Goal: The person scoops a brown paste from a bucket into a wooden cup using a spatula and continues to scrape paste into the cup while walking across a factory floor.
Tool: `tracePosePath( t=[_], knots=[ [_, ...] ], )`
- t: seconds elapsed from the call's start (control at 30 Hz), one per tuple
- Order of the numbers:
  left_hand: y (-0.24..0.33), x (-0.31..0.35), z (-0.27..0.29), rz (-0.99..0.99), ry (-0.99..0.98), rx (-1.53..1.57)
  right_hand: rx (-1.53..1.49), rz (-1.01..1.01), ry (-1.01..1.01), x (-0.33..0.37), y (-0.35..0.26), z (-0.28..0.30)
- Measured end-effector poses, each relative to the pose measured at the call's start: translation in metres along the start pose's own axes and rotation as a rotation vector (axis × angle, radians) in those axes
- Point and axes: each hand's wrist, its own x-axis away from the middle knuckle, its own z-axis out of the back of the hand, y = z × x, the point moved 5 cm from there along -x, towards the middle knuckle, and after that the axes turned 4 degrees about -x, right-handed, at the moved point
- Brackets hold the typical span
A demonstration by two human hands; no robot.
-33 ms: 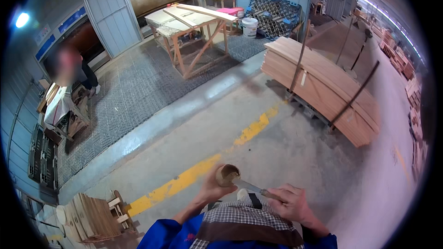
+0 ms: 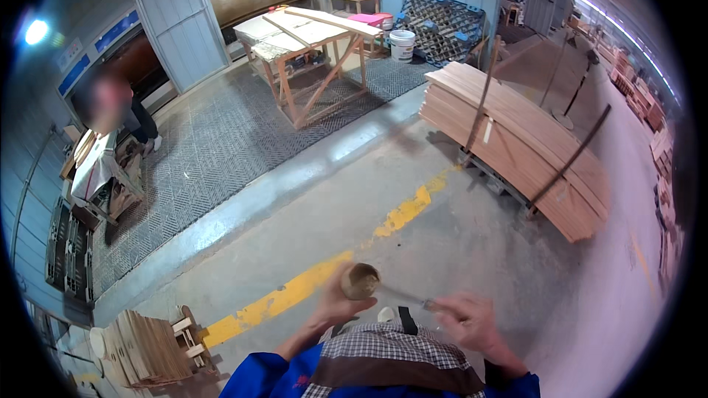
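My left hand (image 2: pixel 338 301) is wrapped round a small round cup (image 2: pixel 360 282), tipped so that its mouth faces up toward me. The cup's inside is brownish, and some pale stuff shows in it; what exactly it is I cannot make out. In my right hand (image 2: pixel 472 322) is a putty knife (image 2: pixel 413 298), gripped by its handle. Its blade, smeared by motion, points left toward the cup's rim. Both hands are held out in front of my checked apron (image 2: pixel 402 345).
A stack of long boards (image 2: pixel 509 140) rests on a carrier with upright bars at the right. Wooden pieces (image 2: pixel 140 346) stand at the lower left. Farther off are a wooden worktable (image 2: pixel 310 40), a white bucket (image 2: pixel 401 47) and a person (image 2: pixel 136 114) at a bench. A yellow line (image 2: pixel 295 287) crosses the floor.
My right hand has shifted slightly to the right, and the putty knife's blade has blurred with the motion. My left hand keeps the cup in nearly the same place.
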Motion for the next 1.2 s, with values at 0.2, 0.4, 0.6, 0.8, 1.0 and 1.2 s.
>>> tracePosePath(
  t=[0.2,0.4,0.6,0.8,1.0,1.2],
  knots=[
    [-0.012,-0.132,0.030,0.087,0.218,0.094,-0.880,-0.604,0.092,-0.182,0.111,0.042],
    [-0.046,-0.302,0.049,0.068,0.297,0.137,-0.880,-0.616,-0.036,-0.333,0.212,0.028],
    [-0.048,-0.524,0.013,-0.017,0.034,0.005,0.067,-0.010,-0.098,-0.500,0.218,0.073],
    [-0.030,-0.730,-0.040,0.045,-0.058,0.043,0.134,-0.036,0.054,-0.601,0.328,0.146],
    [-0.059,-0.880,-0.034,0.106,0.201,0.228,-0.950,-0.449,0.509,-0.702,0.514,0.218],
    [-0.056,-0.982,0.005,0.117,0.484,0.262,-1.057,-0.716,0.272,-0.899,0.593,0.219]
  ],
)
